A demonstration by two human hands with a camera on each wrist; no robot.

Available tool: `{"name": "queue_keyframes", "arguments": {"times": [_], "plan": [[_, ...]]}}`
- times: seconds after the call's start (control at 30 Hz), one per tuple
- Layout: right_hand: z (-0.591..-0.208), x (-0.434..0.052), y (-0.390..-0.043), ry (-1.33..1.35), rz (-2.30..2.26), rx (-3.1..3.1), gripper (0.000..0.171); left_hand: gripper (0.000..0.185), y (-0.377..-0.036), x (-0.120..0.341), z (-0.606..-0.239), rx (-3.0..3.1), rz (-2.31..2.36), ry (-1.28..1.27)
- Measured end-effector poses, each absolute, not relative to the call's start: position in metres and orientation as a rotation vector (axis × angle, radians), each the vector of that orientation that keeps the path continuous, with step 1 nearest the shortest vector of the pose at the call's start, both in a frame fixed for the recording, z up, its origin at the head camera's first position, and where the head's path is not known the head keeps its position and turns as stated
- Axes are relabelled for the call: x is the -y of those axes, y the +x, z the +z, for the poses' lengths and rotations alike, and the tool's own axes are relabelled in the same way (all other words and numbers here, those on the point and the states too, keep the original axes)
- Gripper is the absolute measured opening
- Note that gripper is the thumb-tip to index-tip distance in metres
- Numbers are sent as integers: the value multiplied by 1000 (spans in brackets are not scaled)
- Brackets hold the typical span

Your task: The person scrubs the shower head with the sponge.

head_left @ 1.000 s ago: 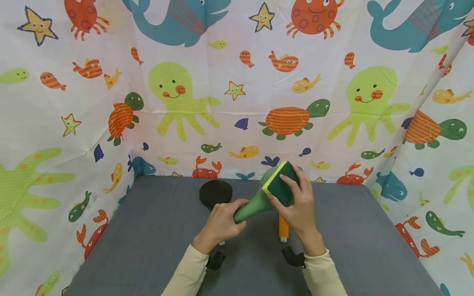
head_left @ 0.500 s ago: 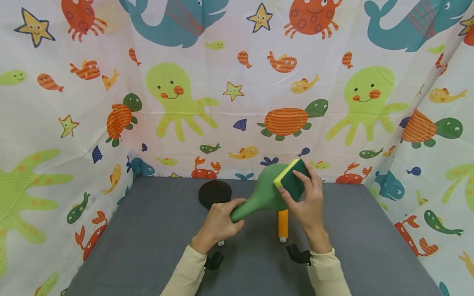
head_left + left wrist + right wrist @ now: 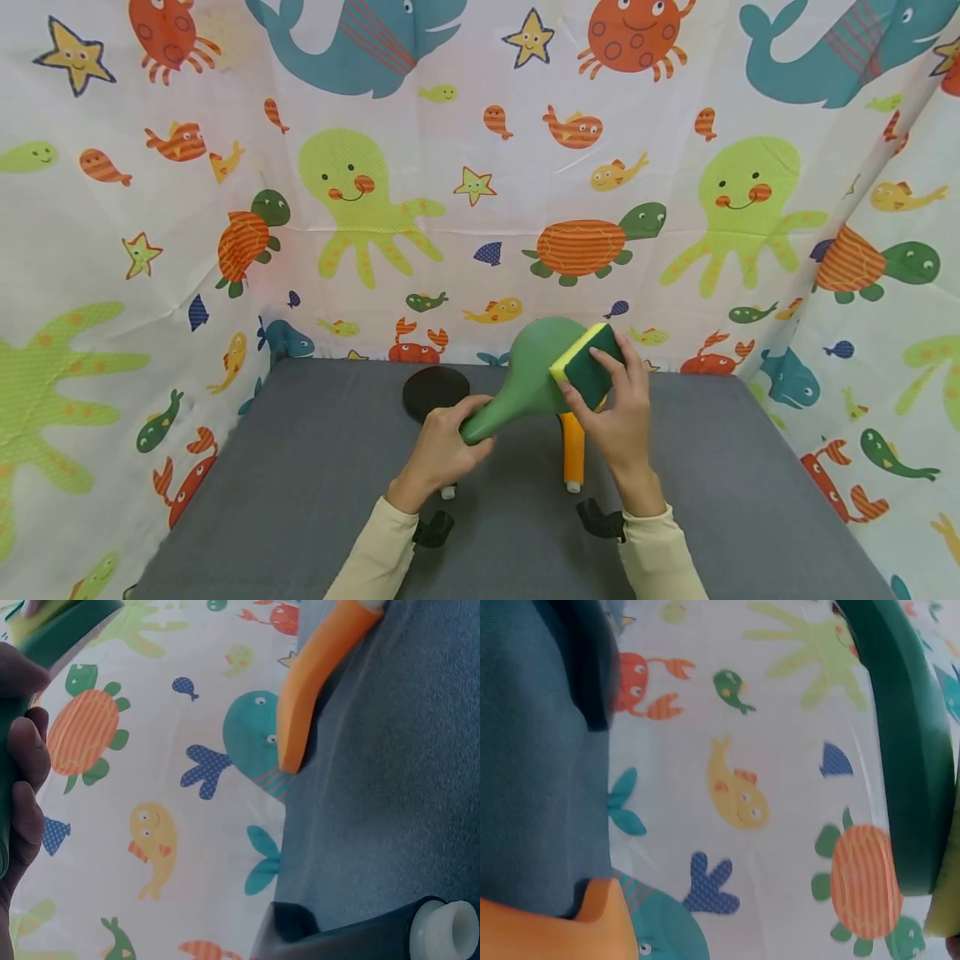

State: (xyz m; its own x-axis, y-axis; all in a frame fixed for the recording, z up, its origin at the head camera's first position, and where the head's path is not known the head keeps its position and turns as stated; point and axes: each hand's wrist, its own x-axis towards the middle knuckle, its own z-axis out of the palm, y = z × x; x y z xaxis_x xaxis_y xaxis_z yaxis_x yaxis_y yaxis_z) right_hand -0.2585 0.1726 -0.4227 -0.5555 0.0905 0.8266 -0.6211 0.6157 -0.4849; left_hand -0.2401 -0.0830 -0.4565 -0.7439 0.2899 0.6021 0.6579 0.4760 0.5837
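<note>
The left hand grips the handle of the green ladle, whose long axis rises away and rightward above the counter, while the right hand presses the sponge on its bowl.

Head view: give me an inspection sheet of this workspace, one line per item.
Surface: grey table, cloth-covered.
Job's things: green paddle held raised off the table; sponge, yellow and green, pressed against its round head.
Clutter: black disc at the back; orange handle lying under the paddle; a small white-capped item by the left hand.
Hands: left hand grips the paddle's handle; right hand holds the sponge.
Cables: nothing seen; black wrist mounts show at the cuffs.
Surroundings: sea-animal print curtain on three sides.
</note>
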Motion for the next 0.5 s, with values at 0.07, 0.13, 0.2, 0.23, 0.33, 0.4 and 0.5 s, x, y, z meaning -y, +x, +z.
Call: {"name": "queue_keyframes", "arguments": {"times": [0.07,0.13,0.2,0.23,0.33,0.4,0.5], "plan": [[-425,-166,-259,469,959,1941,54,46,-240,83,-456,2289,-1223,-762],[-427,-160,-259,518,920,1937,57,45,-241,83,-456,2272,-1249,-737],[-428,-154,-257,555,895,1941,59,45,-241,82,-456,2271,-1268,-711],[-429,-151,-256,570,880,1941,60,44,-241,82,-456,2275,-1275,-698],[-430,-145,-253,610,841,1939,60,44,-241,83,-456,2286,-1312,-668],[-430,-142,-252,628,823,1931,60,44,-241,83,-456,2285,-1345,-652],[-431,-140,-252,648,812,1915,58,45,-241,82,-455,2276,-1390,-633]]}}
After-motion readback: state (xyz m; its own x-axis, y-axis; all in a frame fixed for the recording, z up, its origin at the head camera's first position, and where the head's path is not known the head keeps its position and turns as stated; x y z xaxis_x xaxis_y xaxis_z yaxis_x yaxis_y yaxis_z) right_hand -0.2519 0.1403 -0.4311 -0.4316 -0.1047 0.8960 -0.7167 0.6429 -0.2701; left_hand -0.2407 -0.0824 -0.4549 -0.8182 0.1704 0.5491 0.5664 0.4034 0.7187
